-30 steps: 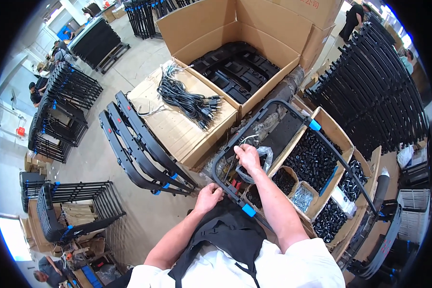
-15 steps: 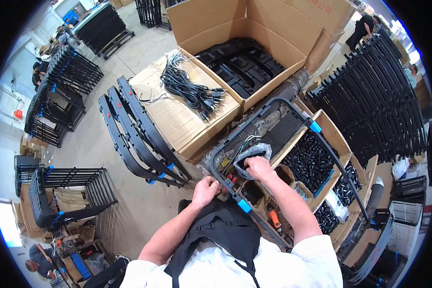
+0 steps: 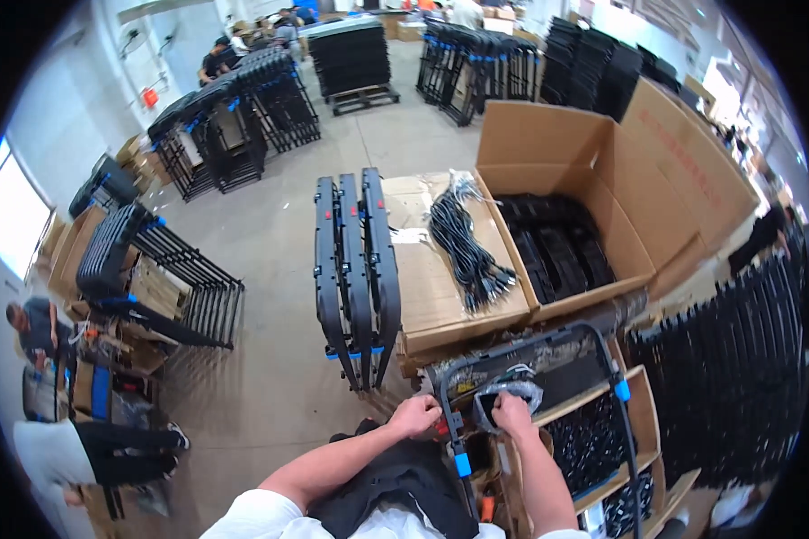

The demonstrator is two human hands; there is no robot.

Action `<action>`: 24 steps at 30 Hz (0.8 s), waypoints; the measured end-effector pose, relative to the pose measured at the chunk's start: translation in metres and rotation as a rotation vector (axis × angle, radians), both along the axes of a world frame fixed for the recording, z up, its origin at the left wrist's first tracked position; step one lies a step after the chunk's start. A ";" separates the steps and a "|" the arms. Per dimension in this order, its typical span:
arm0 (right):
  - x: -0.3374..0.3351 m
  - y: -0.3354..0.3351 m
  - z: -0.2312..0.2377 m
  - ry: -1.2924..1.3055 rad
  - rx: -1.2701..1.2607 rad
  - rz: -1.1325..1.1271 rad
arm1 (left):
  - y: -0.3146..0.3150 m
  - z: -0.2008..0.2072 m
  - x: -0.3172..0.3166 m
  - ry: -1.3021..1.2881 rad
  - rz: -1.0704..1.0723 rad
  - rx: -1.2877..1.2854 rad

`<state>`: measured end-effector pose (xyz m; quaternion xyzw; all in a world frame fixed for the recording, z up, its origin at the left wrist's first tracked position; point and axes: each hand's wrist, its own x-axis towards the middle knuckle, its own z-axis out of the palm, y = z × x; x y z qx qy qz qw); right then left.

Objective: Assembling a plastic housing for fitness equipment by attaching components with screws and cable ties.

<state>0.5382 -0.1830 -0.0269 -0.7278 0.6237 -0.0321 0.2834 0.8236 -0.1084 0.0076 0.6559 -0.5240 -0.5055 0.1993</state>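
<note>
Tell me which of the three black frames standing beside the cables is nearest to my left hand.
The rightmost black frame, beside the box; the other two frames stand farther from your left hand.

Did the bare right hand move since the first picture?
Yes, the bare right hand has moved back, away from the black, rounded tubular frame's far bar.

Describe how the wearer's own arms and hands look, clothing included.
The left hand and right hand are bare, without gloves. Both forearms are uncovered too, with no watch or bracelet to be made out. The left sleeve is short, plain and white; only a white edge of the right sleeve shows at the bottom.
</note>
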 end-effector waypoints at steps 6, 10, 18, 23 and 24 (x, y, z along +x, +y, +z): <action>0.009 0.012 0.045 -0.127 -0.027 -0.252 | 0.000 0.010 0.009 -0.030 0.007 -0.010; -0.014 0.038 0.038 -0.562 -0.131 -0.431 | -0.007 0.013 0.008 -0.056 -0.076 -0.025; 0.062 0.115 0.154 -0.982 0.026 -0.643 | -0.018 -0.004 0.025 -0.020 -0.159 -0.040; 0.139 0.181 0.169 -0.998 0.351 -0.719 | -0.027 -0.011 0.031 0.039 -0.213 0.020; 0.143 0.194 0.138 -1.036 0.407 -0.759 | -0.028 -0.015 0.030 0.042 -0.215 0.022</action>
